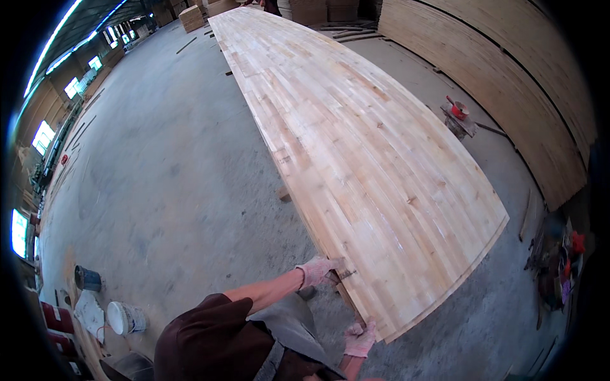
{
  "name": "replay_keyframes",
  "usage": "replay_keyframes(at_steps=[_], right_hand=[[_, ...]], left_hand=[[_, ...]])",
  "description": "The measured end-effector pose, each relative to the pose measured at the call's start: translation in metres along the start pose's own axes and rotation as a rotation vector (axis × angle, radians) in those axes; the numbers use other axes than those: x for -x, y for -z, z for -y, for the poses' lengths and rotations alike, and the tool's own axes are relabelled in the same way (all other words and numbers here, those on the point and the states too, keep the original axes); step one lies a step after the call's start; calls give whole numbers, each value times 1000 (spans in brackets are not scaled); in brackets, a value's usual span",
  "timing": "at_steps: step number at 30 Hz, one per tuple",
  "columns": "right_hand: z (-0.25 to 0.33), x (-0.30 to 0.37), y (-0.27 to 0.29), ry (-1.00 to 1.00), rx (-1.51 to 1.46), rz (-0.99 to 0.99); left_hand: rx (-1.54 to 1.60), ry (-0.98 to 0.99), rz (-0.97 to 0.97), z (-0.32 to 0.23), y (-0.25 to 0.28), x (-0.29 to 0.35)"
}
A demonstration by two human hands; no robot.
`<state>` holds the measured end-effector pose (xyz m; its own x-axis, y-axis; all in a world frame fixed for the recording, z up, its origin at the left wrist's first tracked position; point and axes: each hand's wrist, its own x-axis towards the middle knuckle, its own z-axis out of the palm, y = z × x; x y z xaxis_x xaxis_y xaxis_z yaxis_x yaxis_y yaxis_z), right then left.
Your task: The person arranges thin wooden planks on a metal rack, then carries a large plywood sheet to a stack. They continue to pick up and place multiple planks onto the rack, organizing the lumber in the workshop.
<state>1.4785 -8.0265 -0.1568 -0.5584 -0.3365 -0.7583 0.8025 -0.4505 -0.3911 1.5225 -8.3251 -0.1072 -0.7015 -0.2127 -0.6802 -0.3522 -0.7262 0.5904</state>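
Note:
A long panel of glued wood strips (356, 165) runs from near me to the far end of the picture, lying on at least one more board whose edge shows beneath it. My left hand (319, 270), in a pale pinkish work glove, grips its left long edge, with the fingers partly hidden. Closer to me, my right hand (360, 338), gloved alike, is closed on the near corner of the same panel. At the far end, part of another person (270, 6) in dark clothing stands by the panel.
Tall stacks of wooden boards (483, 82) line the right side. A red pot (459, 110) sits on a small stand beside the panel. At lower left are a white bucket (126, 318), a dark bucket (88, 278) and red drums (57, 317). Colourful clutter (565, 267) lies at right.

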Motion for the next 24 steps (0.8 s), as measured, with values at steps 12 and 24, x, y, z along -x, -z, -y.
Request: replay_keyframes(at_steps=[12, 24], right_hand=[[-4, 3, -8, 46, 62, -23], [-6, -1, 0, 42, 90, 0]], left_hand=[[55, 7, -26, 15, 10, -13], [28, 7, -1, 27, 23, -23]])
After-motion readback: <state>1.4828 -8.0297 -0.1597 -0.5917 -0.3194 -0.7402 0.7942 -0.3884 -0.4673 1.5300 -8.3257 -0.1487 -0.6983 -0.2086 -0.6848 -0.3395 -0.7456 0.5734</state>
